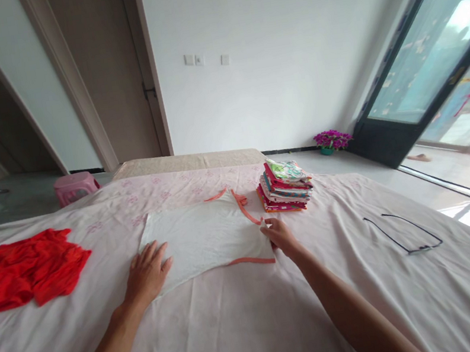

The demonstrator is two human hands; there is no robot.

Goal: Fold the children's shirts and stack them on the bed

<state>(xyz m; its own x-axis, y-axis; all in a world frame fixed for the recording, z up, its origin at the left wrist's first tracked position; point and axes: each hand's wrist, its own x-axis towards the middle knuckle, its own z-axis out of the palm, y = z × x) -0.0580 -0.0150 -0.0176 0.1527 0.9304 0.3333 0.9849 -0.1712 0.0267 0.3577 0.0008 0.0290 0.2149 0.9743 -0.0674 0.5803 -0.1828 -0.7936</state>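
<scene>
A white sleeveless top (202, 235) with orange-red trim lies spread flat on the pale bedsheet (225, 334), its neck end toward the right. My left hand (147, 270) rests flat on the top's left end, fingers stretched out. At the opposite end, my right hand (277, 234) pinches the white cloth by the trimmed edge between thumb and fingers. Just beyond that hand stands a stack of folded clothes (284, 188) in several colours. Off to the left lies a crumpled bright red garment (29, 267), apart from both hands.
Black-framed eyeglasses (422, 247) lie on the sheet at the right. A pink plastic stool (77, 187) stands beyond the bed's far left edge. Purple flowers (332, 140) in a green pot sit on the floor near a dark-framed glass door (416, 127). A white wall (266, 92) rises behind.
</scene>
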